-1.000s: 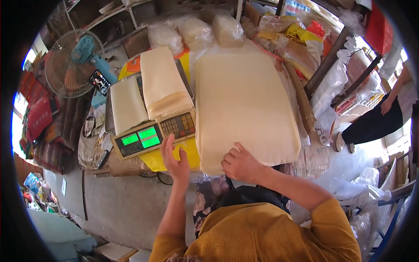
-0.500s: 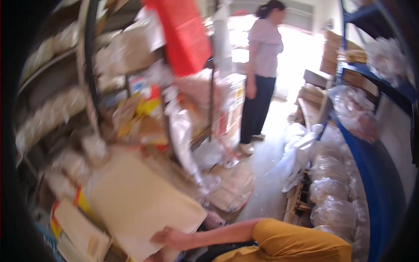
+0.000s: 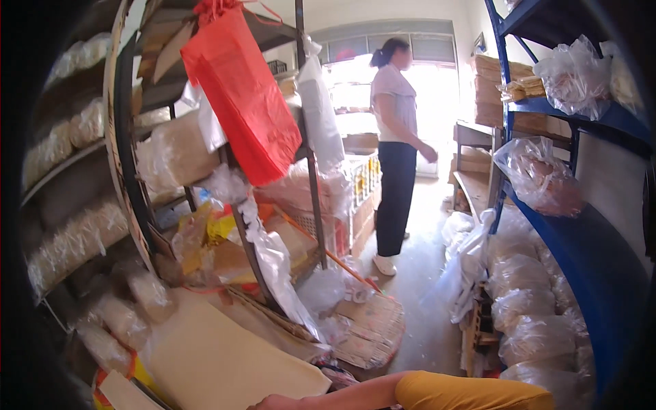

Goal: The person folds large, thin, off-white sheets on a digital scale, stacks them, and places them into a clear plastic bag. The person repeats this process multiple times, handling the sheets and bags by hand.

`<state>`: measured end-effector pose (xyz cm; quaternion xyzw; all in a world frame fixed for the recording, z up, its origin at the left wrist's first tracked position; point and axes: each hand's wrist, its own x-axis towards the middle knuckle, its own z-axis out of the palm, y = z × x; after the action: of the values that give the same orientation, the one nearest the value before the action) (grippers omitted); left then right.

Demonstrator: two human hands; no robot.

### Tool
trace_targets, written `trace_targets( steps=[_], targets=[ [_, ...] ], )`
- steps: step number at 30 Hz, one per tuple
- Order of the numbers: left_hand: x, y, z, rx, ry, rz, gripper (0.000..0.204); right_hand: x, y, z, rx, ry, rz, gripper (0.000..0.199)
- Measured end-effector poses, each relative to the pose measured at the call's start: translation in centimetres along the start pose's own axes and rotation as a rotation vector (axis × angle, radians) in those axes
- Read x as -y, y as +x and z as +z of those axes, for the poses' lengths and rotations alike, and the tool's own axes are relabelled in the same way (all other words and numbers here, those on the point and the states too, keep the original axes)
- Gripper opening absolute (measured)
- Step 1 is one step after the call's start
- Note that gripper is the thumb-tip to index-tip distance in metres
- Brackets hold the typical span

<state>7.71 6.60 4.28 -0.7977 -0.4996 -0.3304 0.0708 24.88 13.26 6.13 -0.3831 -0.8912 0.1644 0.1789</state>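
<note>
A stack of large pale beige sheets (image 3: 225, 355) lies at the lower left. My right hand (image 3: 272, 403) shows only as a sliver at the bottom edge, resting at the near edge of that stack, and its fingers are hidden. The forearm and yellow sleeve (image 3: 471, 393) run off to the right along the bottom edge. My left hand is out of view.
Another person (image 3: 396, 143) stands in the aisle facing right. A red bag (image 3: 239, 96) hangs from a metal rack (image 3: 311, 184) stuffed with bagged goods. Blue shelving (image 3: 581, 260) lines the right, with several clear bags (image 3: 533, 307) on the floor below. A flat woven mat (image 3: 372, 328) lies by the rack.
The view has swung right, from the scale and sheet stack to the aisle. My left hand, which was by the scale, has left the picture. My right hand stays on the sheets.
</note>
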Motion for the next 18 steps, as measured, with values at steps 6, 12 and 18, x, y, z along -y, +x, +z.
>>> trace_targets(
  steps=[6, 12, 18],
  targets=[
    [-0.3, 0.5, -0.7, 0.15, -0.02, -0.083, 0.052, 2.4, 3.0, -16.2, -0.197, 0.256, 0.308, 0.034],
    [-0.2, 0.5, -1.1, 0.158, -0.061, -0.122, 0.054, -0.4, 0.5, -22.6, -0.691, 0.482, 0.393, 0.029],
    [-0.5, 0.5, -1.2, 0.066, -0.206, -0.258, 0.06, -3.2, -5.1, -17.7, -1.096, 1.618, 0.296, 0.019]
  ],
)
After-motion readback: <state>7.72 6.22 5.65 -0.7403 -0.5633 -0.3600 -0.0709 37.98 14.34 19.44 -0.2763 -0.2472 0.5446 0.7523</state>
